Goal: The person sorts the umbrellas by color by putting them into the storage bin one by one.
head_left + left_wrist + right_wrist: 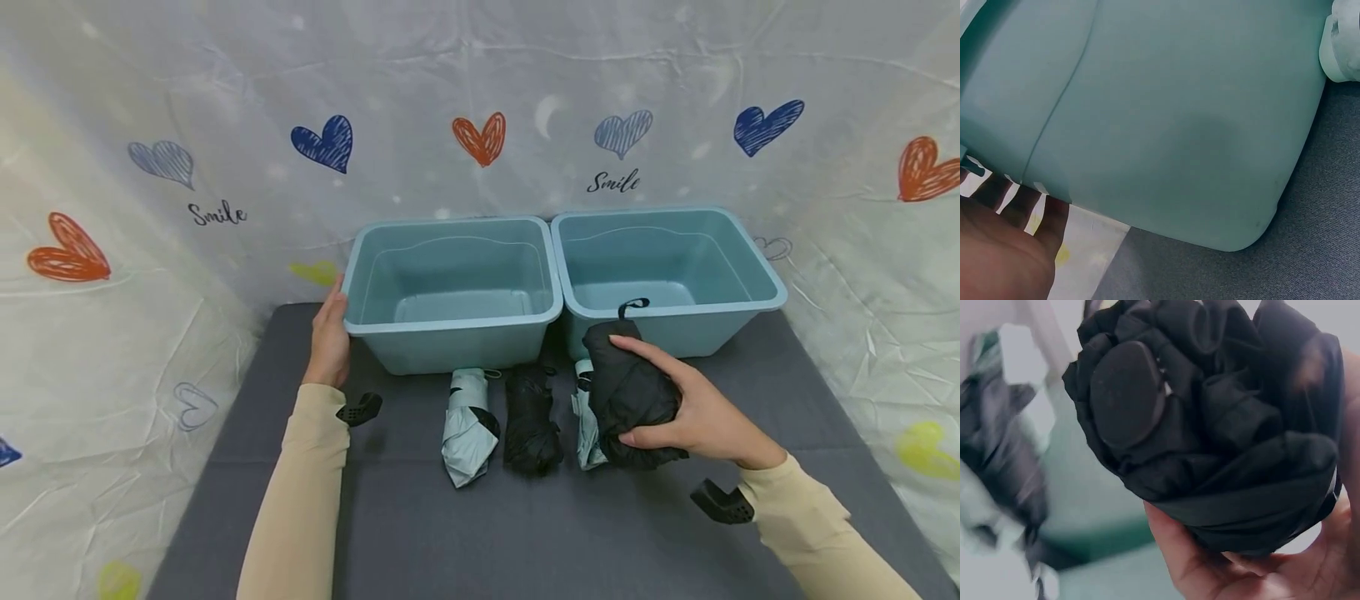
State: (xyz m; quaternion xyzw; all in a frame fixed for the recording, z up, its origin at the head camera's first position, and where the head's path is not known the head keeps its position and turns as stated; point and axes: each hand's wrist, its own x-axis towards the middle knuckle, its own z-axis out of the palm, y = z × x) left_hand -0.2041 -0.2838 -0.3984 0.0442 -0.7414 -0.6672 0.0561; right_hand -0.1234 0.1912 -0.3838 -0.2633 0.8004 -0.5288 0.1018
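My right hand (697, 412) grips a folded black umbrella (630, 392), thumb on the near side and fingers around the far side. Its wrist loop sticks up in front of the right bin (705, 329). In the right wrist view the umbrella's round handle end (1125, 394) faces the camera. At the left end of the left bin (450, 354), my left hand (328, 342) rests with extended fingers against the outer wall, just under the rim. The left wrist view shows those fingers (1054, 228) partly hidden by the bin wall (1166, 125).
Before the bins lie a folded pale blue umbrella (467, 442), a black one (531, 425) and another pale blue one (587, 425), partly covered by the held umbrella. Dark grey cloth (480, 533) covers the table. A heart-patterned curtain (405, 100) hangs close behind the bins.
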